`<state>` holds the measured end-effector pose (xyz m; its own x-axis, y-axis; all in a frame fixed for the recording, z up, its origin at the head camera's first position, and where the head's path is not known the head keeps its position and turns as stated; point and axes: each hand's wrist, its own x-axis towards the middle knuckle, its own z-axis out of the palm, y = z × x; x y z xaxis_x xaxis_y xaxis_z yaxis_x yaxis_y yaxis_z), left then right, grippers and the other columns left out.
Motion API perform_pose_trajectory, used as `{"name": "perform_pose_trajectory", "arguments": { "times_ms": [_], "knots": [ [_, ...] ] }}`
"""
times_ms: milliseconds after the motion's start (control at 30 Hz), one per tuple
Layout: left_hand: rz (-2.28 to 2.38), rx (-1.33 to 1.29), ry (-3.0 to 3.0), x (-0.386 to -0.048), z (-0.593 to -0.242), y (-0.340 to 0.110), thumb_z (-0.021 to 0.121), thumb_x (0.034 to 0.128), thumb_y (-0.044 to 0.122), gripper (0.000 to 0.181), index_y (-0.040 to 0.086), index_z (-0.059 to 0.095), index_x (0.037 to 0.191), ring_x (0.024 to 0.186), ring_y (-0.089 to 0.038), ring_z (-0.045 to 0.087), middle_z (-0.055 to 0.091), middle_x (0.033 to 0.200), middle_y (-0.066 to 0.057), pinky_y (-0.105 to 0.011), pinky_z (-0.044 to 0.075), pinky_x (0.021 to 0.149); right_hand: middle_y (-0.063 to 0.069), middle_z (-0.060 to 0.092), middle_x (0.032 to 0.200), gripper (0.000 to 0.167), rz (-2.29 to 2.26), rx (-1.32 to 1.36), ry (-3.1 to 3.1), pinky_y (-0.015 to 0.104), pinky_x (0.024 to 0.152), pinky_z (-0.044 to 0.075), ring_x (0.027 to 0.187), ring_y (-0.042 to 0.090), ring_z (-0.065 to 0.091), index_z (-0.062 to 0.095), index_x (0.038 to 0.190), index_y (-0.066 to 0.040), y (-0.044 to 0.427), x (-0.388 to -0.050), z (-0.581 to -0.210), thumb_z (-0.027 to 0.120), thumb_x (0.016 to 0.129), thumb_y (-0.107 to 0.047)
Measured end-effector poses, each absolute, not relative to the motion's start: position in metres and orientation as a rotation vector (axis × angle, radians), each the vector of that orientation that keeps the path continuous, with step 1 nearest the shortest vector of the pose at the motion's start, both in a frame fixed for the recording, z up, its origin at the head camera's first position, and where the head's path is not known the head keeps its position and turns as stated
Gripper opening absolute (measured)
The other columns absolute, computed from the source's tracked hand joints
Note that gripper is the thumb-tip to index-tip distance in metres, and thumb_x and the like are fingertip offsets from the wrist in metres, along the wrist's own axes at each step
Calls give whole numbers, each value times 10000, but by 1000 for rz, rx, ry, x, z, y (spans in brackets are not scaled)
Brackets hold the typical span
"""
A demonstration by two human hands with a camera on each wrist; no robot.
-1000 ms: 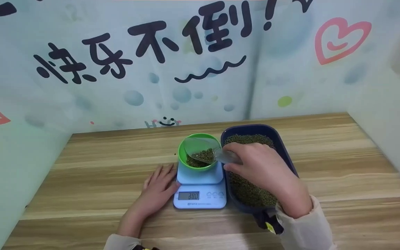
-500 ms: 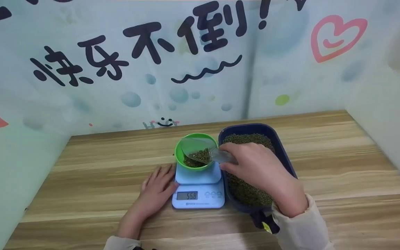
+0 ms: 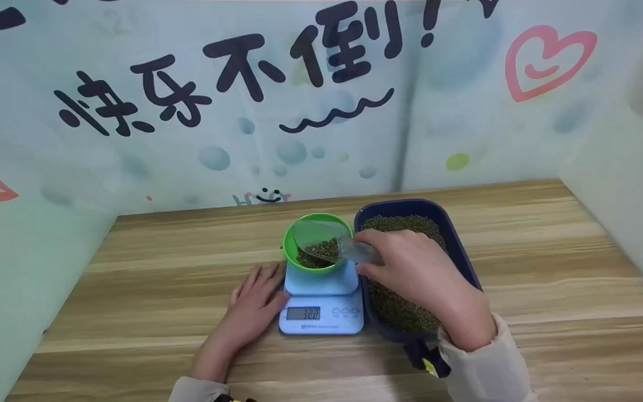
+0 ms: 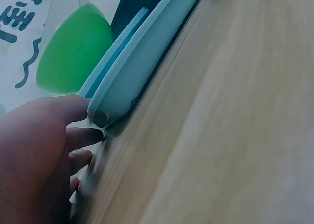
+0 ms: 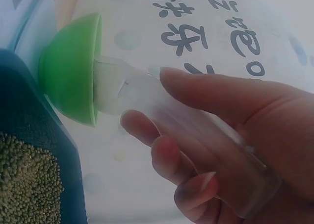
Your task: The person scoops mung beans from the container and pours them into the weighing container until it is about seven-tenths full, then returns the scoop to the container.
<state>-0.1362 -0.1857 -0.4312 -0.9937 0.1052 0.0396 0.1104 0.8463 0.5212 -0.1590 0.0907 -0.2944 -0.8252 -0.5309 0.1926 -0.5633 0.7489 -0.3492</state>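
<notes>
Half a second ago the display (image 3: 303,313) read 55.8; now it looks like 32.2, while the scoop has barely moved. I'd judge that the clear plastic scoop (image 3: 349,248) is bearing on the round green bowl (image 5: 68,69), so the weight can't be trusted yet.

The right hand (image 3: 425,271) grips the scoop's handle, fingers curled round it. Beyond those fingertips, its blade dips into the bowl, over small greenish beans (image 3: 311,261). The bowl sits on the pale-blue scale (image 3: 321,285); the dark-blue tub of beans (image 3: 461,254) lies beneath that hand. The left hand (image 3: 257,298) lies spread on the worktop (image 3: 171,279), thumb touching the scale.

Beyond both hands' fingers, a pale printed backdrop (image 3: 176,167) says "快乐不倒!" in black; the scale's brand is too small to read.
</notes>
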Motion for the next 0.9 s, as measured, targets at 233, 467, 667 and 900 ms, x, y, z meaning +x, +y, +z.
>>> {"name": "perform_pose_trajectory", "arguments": {
  "times_ms": [233, 467, 667, 900],
  "knots": [
    [-833, -184, -3012, -137, -430, -185, 343, 908, 528, 555, 233, 354, 1378, 1347, -248, 40, 219, 1461, 14, -494, 29, 1018, 2, 652, 964, 371, 617, 894, -2859, 339, 659, 479, 755, 124, 591, 604, 1141, -161, 90, -159, -294, 661, 805, -307],
    [-823, -184, -3016, -136, -430, -185, 346, 914, 513, 538, 240, 358, 1377, 1347, -247, 41, 231, 1458, 8, -485, 27, 1022, -5, 651, 963, 368, 636, 905, -2871, 333, 670, 483, 759, 109, 590, 601, 1145, -163, 89, -159, -295, 655, 810, -305],
    [-848, -168, -3021, -135, -430, -184, 349, 912, 515, 542, 233, 363, 1375, 1348, -235, 40, 223, 1461, 10, -491, 21, 1019, -24, 651, 924, 369, 614, 921, -2841, 332, 655, 472, 736, 99, 579, 605, 1137, -166, 90, -159, -294, 662, 802, -309],
    [-853, -165, -3016, -136, -430, -185, 349, 913, 514, 547, 218, 369, 1373, 1348, -241, 44, 220, 1462, 6, -496, 24, 1017, -28, 653, 957, 363, 596, 907, -2815, 332, 669, 478, 768, 98, 591, 613, 1129, -174, 89, -158, -292, 669, 797, -309]
  ]
}}
